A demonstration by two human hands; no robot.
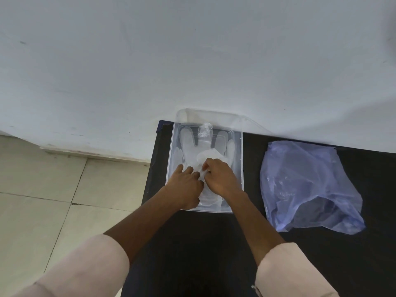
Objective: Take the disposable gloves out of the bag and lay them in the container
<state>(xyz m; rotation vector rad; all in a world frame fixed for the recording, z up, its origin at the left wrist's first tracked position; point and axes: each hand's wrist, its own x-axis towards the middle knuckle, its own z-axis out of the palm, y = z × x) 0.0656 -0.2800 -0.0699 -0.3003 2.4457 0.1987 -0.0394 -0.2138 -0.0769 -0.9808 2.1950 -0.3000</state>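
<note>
A clear plastic container (239, 151) stands on the black table against the white wall. Translucent disposable gloves (189, 144) lie flat in it, fingers pointing toward the wall. Both my hands are inside the container over the gloves' palm area. My left hand (186, 185) presses down on the gloves with its fingers bent. Beside it, my right hand (220, 179) pinches a crumpled fold of glove between thumb and fingers. To the right lies the pale blue plastic bag (308, 185), its mouth open toward me; what it holds cannot be made out.
The black table (203, 243) ends at its left edge just beside the container. Beige floor tiles (42, 189) lie beyond that edge. The white wall (192, 50) rises directly behind the container and bag.
</note>
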